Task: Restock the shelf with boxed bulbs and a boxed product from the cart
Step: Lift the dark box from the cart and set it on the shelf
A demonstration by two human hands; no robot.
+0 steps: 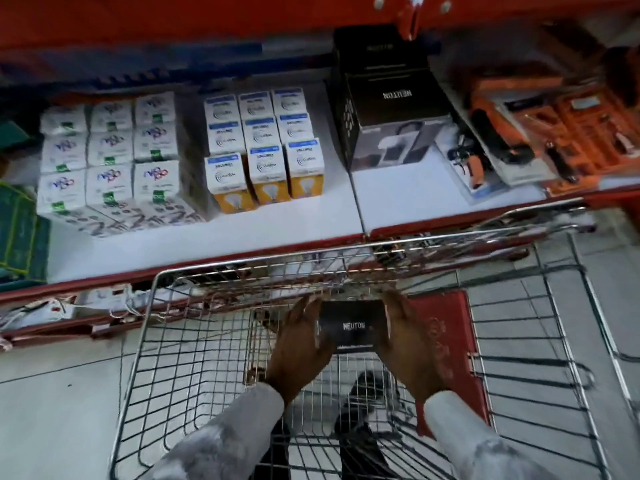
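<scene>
A black box marked NEUTON (352,326) sits low in the wire cart (194,282). My left hand (302,344) presses its left side and my right hand (408,344) its right side, so both grip it. On the white shelf (304,223) stand white bulb boxes (107,157) at the left, and white-and-yellow bulb boxes (263,150) in rows in the middle. Two matching black NEUTON boxes (391,102) are stacked to their right.
Orange tool kits (554,133) and a small blister pack (467,164) lie on the shelf's right part. Green boxes (17,230) stand at the far left. A red flap (446,344) hangs inside the cart. A lower shelf holds white sockets (45,306). An orange shelf hangs overhead.
</scene>
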